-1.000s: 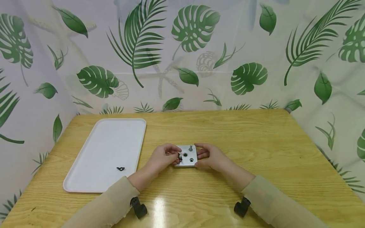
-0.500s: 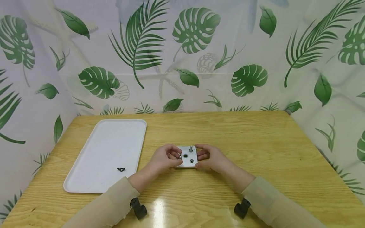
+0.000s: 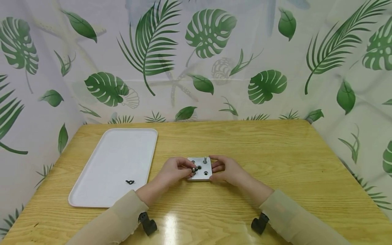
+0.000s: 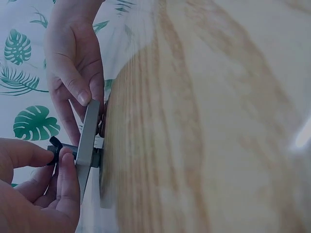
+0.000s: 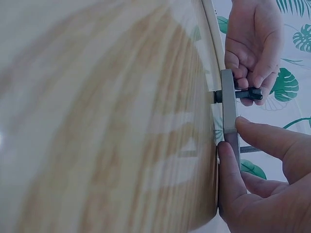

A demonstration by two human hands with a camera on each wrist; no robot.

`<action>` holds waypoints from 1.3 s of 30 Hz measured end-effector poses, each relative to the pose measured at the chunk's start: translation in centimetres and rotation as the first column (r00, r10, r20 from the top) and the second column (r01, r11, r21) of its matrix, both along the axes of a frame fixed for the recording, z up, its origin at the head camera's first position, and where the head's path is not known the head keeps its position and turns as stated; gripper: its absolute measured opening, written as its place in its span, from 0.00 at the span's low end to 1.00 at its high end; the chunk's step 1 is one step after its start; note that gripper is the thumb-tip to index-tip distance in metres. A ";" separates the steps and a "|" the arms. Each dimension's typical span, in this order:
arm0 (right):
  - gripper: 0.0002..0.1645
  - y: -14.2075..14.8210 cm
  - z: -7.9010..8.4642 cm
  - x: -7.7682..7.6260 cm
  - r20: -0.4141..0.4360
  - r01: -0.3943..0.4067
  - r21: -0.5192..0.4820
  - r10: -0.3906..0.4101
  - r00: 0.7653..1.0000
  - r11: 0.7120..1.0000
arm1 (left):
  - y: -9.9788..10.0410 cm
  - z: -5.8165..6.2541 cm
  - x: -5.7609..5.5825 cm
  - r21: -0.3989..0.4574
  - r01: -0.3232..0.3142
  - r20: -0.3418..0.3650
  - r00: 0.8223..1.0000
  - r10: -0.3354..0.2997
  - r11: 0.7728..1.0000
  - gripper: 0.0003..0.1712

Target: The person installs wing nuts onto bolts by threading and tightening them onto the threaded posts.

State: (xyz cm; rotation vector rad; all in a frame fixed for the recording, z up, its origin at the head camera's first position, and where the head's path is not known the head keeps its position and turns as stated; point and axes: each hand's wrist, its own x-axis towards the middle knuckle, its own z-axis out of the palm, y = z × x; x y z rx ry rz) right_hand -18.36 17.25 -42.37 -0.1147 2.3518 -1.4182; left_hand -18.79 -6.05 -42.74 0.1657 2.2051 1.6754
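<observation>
A square silver metal plate with several holes lies in front of me, raised a little off the table by bolt heads under it. Through its near left corner stands a bolt with a black wing nut on its thread. My left hand pinches that wing nut between thumb and fingers. My right hand grips the plate's right edge, thumb on the near side. At the far right corner a second bolt sticks up bare.
On the left, a white tray carries another black wing nut near its front right. Both lie on a wooden table. A leaf-patterned cloth hangs behind and at the sides.
My left fingers and thumb have shifted around the wing nut, uncovering it and the far left hole. The right hand and plate stay in place.
</observation>
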 end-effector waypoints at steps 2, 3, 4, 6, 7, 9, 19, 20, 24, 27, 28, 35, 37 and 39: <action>0.50 0.0 0.0 0.0 0.004 0.002 -0.002 -0.002 1.000 1.000 | 0.1 0.0 0.0 0.005 -0.002 0.006 1.000 0.002 1.000 0.10; 0.50 0.0 0.0 0.0 0.005 0.003 -0.002 -0.003 1.000 1.000 | 0.1 -0.1 0.0 0.009 -0.005 0.009 1.000 0.005 1.000 0.10; 0.50 0.0 0.0 0.0 0.003 0.000 -0.001 0.000 1.000 1.000 | 0.2 -0.1 0.0 0.014 -0.008 0.012 1.000 0.008 1.000 0.10; 0.50 0.0 0.1 0.0 -0.002 -0.003 0.001 0.003 1.000 1.000 | 0.2 -0.1 0.0 0.025 -0.011 0.012 1.000 0.011 1.000 0.10; 0.50 0.0 0.1 0.1 -0.003 -0.004 -0.001 0.004 1.000 1.000 | 0.3 -0.2 -0.1 0.029 -0.015 0.011 1.000 0.015 0.999 0.11; 0.50 -0.1 0.3 0.2 -0.004 -0.008 -0.004 0.008 1.000 1.000 | 0.4 -0.2 0.0 0.034 -0.026 0.009 1.000 0.026 0.999 0.10; 0.50 0.0 0.4 0.2 -0.006 -0.019 -0.015 0.019 1.000 1.000 | 0.5 0.1 0.4 0.004 -0.054 -0.017 0.998 0.054 0.999 0.10; 0.50 0.1 0.5 0.1 -0.007 -0.020 -0.016 0.020 1.000 1.000 | 0.5 0.1 0.4 -0.008 -0.051 -0.026 0.998 0.051 0.999 0.11; 0.49 0.3 0.6 0.2 -0.017 -0.036 -0.011 0.036 0.999 0.999 | 0.6 -0.1 0.2 -0.038 -0.041 -0.049 0.998 0.039 0.998 0.13; 0.50 0.2 0.5 0.2 -0.013 -0.035 -0.012 0.035 0.999 0.999 | 0.6 -0.4 0.1 -0.040 -0.038 -0.056 0.998 0.036 0.998 0.12; 0.50 0.2 0.4 0.2 -0.012 -0.033 -0.013 0.033 0.999 0.999 | 0.6 -0.4 0.1 -0.040 -0.036 -0.056 0.998 0.034 0.999 0.12; 0.50 0.0 0.1 0.1 -0.014 -0.011 -0.001 0.011 1.000 1.000 | 0.2 -0.2 0.1 -0.009 -0.006 -0.026 1.000 0.006 1.000 0.09; 0.51 0.1 0.0 0.1 -0.019 -0.016 0.004 0.016 1.000 1.000 | 0.1 -0.1 0.2 -0.004 0.004 -0.018 1.000 -0.005 1.000 0.10; 0.50 0.1 0.0 0.0 -0.020 -0.017 0.001 0.017 1.000 1.000 | 0.1 -0.1 0.1 -0.010 0.012 -0.014 1.000 -0.012 1.000 0.10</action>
